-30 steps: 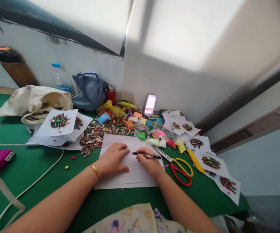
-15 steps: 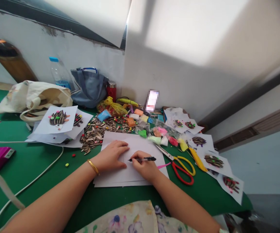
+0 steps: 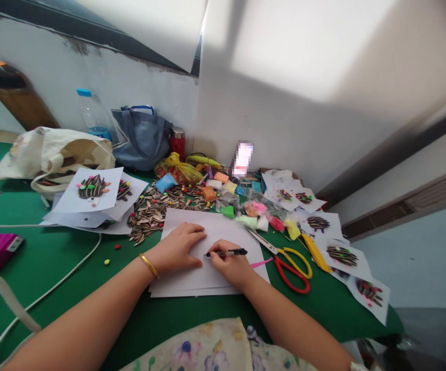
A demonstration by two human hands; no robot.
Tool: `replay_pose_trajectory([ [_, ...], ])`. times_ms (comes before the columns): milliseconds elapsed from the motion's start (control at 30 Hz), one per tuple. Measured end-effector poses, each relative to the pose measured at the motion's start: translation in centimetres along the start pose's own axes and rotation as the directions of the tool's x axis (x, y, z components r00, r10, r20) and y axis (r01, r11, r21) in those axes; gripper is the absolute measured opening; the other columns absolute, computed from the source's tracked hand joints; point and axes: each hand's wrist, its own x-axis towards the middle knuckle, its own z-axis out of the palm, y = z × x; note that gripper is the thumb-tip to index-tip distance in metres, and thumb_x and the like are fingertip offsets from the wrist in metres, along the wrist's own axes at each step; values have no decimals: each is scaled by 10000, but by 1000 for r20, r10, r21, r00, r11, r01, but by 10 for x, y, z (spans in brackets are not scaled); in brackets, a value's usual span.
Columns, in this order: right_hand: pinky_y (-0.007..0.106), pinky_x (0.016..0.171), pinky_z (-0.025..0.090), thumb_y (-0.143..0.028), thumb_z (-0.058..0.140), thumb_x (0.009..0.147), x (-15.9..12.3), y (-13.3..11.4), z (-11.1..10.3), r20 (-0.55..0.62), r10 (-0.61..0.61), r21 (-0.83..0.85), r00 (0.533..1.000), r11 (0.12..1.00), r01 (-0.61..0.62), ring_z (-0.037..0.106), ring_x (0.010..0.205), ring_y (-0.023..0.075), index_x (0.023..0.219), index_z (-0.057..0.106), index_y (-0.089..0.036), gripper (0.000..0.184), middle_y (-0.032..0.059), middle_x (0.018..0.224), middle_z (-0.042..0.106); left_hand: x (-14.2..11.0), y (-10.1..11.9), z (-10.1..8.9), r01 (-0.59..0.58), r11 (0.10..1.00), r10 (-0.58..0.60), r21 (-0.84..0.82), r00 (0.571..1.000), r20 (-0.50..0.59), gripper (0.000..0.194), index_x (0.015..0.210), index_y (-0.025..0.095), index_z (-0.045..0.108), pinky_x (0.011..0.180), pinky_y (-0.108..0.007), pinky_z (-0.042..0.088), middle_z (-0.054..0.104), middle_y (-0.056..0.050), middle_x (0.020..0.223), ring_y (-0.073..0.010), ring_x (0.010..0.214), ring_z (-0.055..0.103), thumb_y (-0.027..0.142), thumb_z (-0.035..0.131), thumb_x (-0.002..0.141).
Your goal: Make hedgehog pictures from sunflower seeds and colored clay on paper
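A stack of white paper [image 3: 223, 229] lies on the green table [image 3: 53, 257] in front of me. My left hand [image 3: 178, 247], with a gold bangle on the wrist, rests flat on the sheet with fingers spread. My right hand [image 3: 230, 265] is closed on a black pen [image 3: 226, 252], whose tip touches the paper beside the left fingers.
A pile of sunflower seeds [image 3: 151, 214] and several coloured clay packets [image 3: 246, 211] lie behind the paper. Scissors with yellow and red handles [image 3: 290, 265] sit at the right. Finished seed pictures [image 3: 93, 190] lie left and right. Bags [image 3: 53, 152], a bottle [image 3: 91, 116] and a white cable [image 3: 64, 281] stand around.
The right hand has drawn the pen a little leftward, toward the left fingers; the view has shifted slightly. The left hand stays flat on the paper.
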Motion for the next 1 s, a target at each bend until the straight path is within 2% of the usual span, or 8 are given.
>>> replay_pose_trajectory([
  [267,253,694,452,-180,565,814,1,-2,-2,16,-2,-42,1000,999,2,618,740,159,819,678,-209,117,7,795,695,1,2,-2,14,1000,-14,-1,1000,9,712,1287,211,592,1140,-457,305,529,-123,1382,-309,1307,450,372,808,627],
  [800,261,685,439,-179,536,823,3,0,-2,-88,13,-58,996,998,-18,609,738,166,823,660,-200,126,14,777,678,1,-1,1,1,1000,-1,8,1000,4,729,1299,212,582,1142,-448,303,523,-118,1386,-302,1312,442,390,811,630],
  [1000,265,695,440,-190,528,840,3,0,-3,-86,28,-56,996,998,-33,610,754,168,841,658,-204,131,13,789,674,1,2,0,17,999,-18,27,1000,22,744,1308,198,578,1142,-440,305,518,-127,1395,-295,1315,440,401,808,631],
])
